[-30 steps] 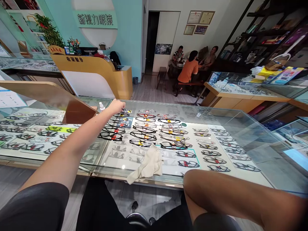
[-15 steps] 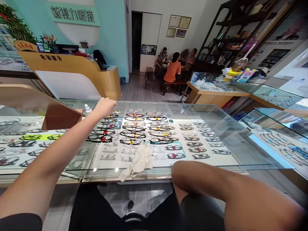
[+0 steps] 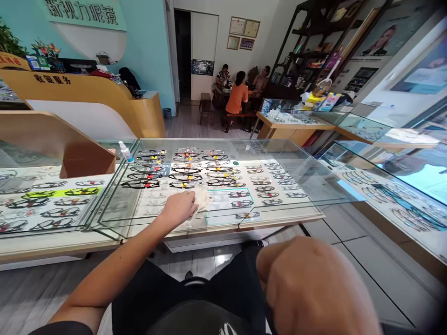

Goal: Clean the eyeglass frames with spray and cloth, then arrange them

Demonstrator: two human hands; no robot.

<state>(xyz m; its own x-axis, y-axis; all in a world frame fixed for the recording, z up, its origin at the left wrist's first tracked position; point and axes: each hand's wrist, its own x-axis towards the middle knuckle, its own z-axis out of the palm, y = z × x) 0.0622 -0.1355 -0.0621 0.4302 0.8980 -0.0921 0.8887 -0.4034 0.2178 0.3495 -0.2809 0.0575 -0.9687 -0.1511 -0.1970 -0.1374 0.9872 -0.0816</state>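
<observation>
On the glass counter top (image 3: 265, 153), my left hand (image 3: 179, 208) lies with its fingers curled over a cream cloth (image 3: 202, 197). The cloth is bunched under and beside the fingertips, near the front edge. A small clear spray bottle (image 3: 125, 152) with a white cap stands on the glass to the far left of that hand. Under the glass, rows of spectacle frames (image 3: 186, 177) lie on white boards. My right arm (image 3: 317, 279) is bent close to the camera at the lower right and blurred; its hand cannot be seen.
A wooden-coloured panel (image 3: 87, 153) stands on the counter at left. More glass display cases (image 3: 391, 195) are at right. Behind are a yellow reception desk (image 3: 139, 114), several people seated at a table, including one in an orange top (image 3: 237, 97), and a dark shelf (image 3: 296, 51).
My left hand has come back from the far side of the counter onto the cloth, which is now bunched rather than hanging over the front edge. The view has shifted, and my right arm has moved nearer.
</observation>
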